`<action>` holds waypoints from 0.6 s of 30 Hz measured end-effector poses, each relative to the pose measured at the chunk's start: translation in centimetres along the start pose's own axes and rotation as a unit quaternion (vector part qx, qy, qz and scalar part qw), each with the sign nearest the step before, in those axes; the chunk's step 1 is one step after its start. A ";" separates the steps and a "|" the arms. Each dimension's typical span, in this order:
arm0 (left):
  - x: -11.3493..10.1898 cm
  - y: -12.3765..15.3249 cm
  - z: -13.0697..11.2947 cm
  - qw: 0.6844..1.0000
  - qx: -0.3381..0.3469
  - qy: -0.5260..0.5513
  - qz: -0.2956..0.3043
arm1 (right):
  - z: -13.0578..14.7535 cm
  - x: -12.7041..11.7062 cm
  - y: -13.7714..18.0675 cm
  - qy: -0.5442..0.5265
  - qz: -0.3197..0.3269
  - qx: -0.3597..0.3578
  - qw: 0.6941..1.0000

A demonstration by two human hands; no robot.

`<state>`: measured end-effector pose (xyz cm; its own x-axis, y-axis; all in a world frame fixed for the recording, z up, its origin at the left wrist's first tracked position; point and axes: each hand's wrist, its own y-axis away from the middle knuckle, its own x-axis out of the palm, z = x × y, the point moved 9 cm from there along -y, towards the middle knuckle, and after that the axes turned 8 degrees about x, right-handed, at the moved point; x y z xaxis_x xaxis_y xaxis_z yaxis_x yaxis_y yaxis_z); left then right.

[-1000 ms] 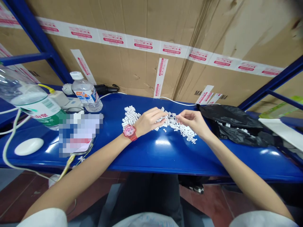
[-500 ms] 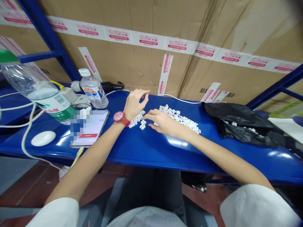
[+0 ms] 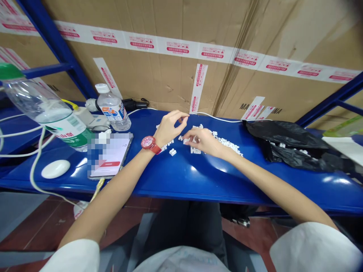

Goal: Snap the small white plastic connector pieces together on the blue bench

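The person's right hand (image 3: pixel 202 140) is the nearer one to the white plastic pieces (image 3: pixel 228 144), which lie in a long, loose band slanting across the blue tabletop (image 3: pixel 181 181), running from behind that hand toward a black plastic bag (image 3: pixel 283 145). Its grip is closed to a pinch on a single white piece (image 3: pixel 186 141) at the band's left end, with the rest of the band stretching away to the right of the hand. The left hand (image 3: pixel 169 129), a red wristwatch (image 3: pixel 150 144) on its wrist, is raised off the tabletop above a small separate cluster (image 3: pixel 172 152). Its thumb and forefinger curve together and nothing shows between them, so whether it holds anything cannot be told. A short stack of pieces (image 3: pixel 195 150) sits just below the right hand. Half a second earlier, the right hand lay spread over the band with its fingers open; now the fingers are gathered, and the stack stands clear on the near side. A blurred phone (image 3: pixel 109 155) lies left of the left forearm.
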<state>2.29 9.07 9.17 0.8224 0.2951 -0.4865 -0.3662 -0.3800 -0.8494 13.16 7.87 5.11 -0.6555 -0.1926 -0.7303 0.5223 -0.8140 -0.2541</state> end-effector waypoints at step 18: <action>4.7 1.3 -7.2 0.980 0.181 -0.035 0.078 | -4.7 -4.0 5.5 -0.415 -0.086 0.220 0.879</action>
<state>8.77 3.60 7.25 0.7172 0.3220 -0.6180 -0.6260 -0.0921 -0.7744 21.24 6.73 3.58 -0.9715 -0.2305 0.0554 0.2347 -0.9681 0.0875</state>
